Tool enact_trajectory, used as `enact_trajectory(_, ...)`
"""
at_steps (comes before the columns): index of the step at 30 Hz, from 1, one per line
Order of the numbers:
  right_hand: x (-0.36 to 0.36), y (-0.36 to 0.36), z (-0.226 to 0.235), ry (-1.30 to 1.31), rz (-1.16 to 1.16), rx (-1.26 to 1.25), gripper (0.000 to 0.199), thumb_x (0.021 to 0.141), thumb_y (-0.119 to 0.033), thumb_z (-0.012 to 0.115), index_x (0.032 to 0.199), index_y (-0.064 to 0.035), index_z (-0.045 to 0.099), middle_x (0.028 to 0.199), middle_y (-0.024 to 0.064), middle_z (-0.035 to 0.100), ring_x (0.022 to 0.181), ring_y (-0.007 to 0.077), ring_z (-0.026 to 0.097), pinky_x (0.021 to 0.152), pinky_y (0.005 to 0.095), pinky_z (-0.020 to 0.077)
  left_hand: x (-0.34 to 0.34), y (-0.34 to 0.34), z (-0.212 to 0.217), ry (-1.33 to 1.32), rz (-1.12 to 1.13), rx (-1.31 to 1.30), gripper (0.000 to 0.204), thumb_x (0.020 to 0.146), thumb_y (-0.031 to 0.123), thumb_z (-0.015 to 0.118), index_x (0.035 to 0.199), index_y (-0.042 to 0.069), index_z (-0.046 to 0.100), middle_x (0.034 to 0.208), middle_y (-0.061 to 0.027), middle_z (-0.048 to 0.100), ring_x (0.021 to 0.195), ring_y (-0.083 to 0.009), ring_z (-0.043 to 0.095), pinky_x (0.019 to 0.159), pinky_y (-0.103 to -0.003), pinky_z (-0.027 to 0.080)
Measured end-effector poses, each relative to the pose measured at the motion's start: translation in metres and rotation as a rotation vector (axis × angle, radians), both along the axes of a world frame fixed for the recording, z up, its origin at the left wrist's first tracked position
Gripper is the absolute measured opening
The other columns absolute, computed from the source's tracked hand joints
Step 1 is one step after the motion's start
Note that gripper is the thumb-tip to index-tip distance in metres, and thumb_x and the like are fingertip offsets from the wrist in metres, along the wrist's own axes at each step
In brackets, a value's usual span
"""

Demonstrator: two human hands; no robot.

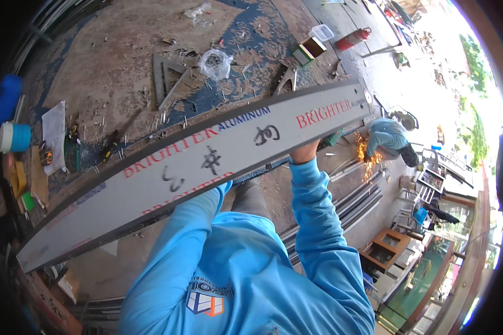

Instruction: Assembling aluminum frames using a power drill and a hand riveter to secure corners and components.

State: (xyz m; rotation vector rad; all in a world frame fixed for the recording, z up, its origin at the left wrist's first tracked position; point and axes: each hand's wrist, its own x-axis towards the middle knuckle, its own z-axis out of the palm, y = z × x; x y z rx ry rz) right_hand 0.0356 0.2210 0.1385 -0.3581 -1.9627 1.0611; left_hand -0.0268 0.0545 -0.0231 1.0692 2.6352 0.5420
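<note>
A long aluminium profile [235, 139] runs slantwise across the view, from low on the left to higher on the right. Its broad pale face has red and blue print and black handwritten marks; the edges are dark. My right hand [304, 152] grips the lower edge toward the right end, with the fingers out of sight behind it. My left sleeve reaches the same edge near the middle, but the profile hides that hand. Beyond the profile is a worktable [106, 61] with a worn, patterned cover.
On the table lie a metal set square [166, 81], a clear plastic bag [215, 64], a red bottle [353, 39] and scattered screws. A blue-and-white jug [14, 137] stands far left. At right, a person [387, 137] crouches by flying sparks [368, 153], near long bars [357, 198] on the floor.
</note>
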Motion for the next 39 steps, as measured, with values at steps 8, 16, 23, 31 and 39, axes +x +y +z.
enact_trajectory(8,0.021,0.031,-0.017,-0.174,0.224,0.347,0.025,0.086,0.006,0.062,0.111,0.0039,0.063,0.106,0.0104,0.07,0.092,0.0161,0.067,0.08,0.0299,0.0539,0.004,0.012,-0.006,0.018,-0.024,0.053,0.081,0.084,0.052,0.072,0.146,0.008,0.044,0.154,-0.0216,0.038,0.143,-0.0399,0.034,0.117,-0.052,0.032)
enact_trajectory(16,-0.009,0.055,0.036,-0.341,0.909,-0.318,0.024,0.088,-0.005,0.075,0.109,0.0031,0.066,0.1,0.0116,0.072,0.094,0.0177,0.068,0.083,0.0321,0.0552,-0.006,0.047,0.005,-0.146,-0.043,0.374,0.071,0.069,0.033,0.085,0.13,0.01,0.057,0.139,-0.0128,0.05,0.127,-0.0365,0.05,0.106,-0.053,0.04)
enact_trajectory(23,-0.031,0.081,0.025,-0.189,1.058,0.021,0.073,0.079,-0.034,0.086,0.126,0.0054,0.047,0.115,0.025,0.051,0.107,0.0399,0.056,0.092,0.0457,0.0473,0.012,0.063,-0.001,-0.156,0.284,0.218,0.067,0.07,0.024,0.085,0.128,0.007,0.056,0.13,-0.0162,0.056,0.123,-0.0379,0.052,0.103,-0.051,0.042)
enact_trajectory(31,-0.036,0.088,0.026,-0.21,1.144,-0.002,0.076,0.075,-0.039,0.085,0.122,0.004,0.044,0.11,0.0259,0.053,0.106,0.0464,0.053,0.095,0.0503,0.0448,0.137,0.13,0.048,0.064,0.707,0.554,0.07,0.083,0.024,0.076,0.138,-0.003,0.043,0.139,-0.0283,0.048,0.131,-0.0471,0.045,0.109,-0.055,0.034)
enact_trajectory(39,-0.034,0.1,0.01,-0.518,1.163,0.045,0.077,0.081,-0.037,0.082,0.128,0.0066,0.038,0.117,0.0321,0.056,0.112,0.048,0.057,0.092,0.0492,0.0489,0.193,0.304,0.02,-0.157,0.19,0.474,0.079,0.077,0.024,0.079,0.14,-0.001,0.039,0.135,-0.0265,0.052,0.125,-0.043,0.051,0.106,-0.051,0.038)
